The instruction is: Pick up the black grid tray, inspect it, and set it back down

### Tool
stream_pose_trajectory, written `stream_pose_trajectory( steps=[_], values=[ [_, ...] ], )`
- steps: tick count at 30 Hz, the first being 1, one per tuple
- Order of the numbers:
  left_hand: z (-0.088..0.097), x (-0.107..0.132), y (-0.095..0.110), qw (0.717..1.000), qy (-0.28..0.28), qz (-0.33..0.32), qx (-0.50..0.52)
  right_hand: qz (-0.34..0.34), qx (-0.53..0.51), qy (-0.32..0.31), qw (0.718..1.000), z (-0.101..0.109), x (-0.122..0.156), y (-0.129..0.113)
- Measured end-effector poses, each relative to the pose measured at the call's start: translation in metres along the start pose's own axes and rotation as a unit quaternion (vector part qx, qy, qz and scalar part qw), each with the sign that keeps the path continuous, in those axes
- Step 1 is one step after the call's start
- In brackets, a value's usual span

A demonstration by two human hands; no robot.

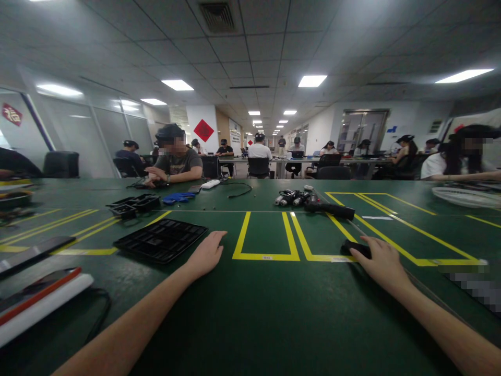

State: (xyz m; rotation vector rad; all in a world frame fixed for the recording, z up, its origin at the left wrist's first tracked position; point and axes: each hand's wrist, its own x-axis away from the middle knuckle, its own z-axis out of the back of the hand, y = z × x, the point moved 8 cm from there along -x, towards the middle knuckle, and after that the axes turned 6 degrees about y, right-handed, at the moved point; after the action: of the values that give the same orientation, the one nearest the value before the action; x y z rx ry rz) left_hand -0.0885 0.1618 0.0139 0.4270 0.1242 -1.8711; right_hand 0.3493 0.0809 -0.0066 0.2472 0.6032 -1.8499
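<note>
Green tabletop (266, 313), yellow tape (246, 256) outlines, black gridded tray (162, 239), black handle (359, 249), red diamond (204, 130)

Over the green table (250, 318), a person's left hand (207, 253) and right hand (385, 262) are bare, with slender fingers (216, 235) and narrow wrists (191, 272). The left forearm (151, 303) and right forearm (442, 310), also bare, are slim and widen gradually away from the wrists.

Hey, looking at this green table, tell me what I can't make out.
All in the head view:
- Near end of the black cylindrical handle, and whether fingers close around it: hidden by the right hand.
- Print on the small white rectangular label on the yellow tape: too small.
- Left end of the long white slab: cut off by the left edge.
</note>
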Motion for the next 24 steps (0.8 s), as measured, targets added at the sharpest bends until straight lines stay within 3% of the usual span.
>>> stream_pose_trajectory(
  steps=[5, 14, 20, 24],
  values=[
    [0.0130, 0.0020, -0.0091, 0.998, -0.001, 0.030, -0.052, 0.001, -0.017, 0.009, 1.000, 0.0003, -0.0001, -0.0002],
    [0.0061, 0.0007, -0.0033, 0.999, -0.048, 0.001, -0.024, -0.008, -0.026, -0.011, 1.000, -0.0011, 0.0012, 0.0010],
    [0.0091, 0.0003, -0.0062, 0.999, -0.031, 0.011, 0.030, -0.013, -0.036, -0.031, 0.999, -0.0045, 0.0017, 0.0020],
    [0.0135, 0.0005, -0.0097, 0.994, 0.000, 0.053, 0.097, -0.013, -0.033, -0.031, 0.999, -0.0057, 0.0016, 0.0027]
  ],
)
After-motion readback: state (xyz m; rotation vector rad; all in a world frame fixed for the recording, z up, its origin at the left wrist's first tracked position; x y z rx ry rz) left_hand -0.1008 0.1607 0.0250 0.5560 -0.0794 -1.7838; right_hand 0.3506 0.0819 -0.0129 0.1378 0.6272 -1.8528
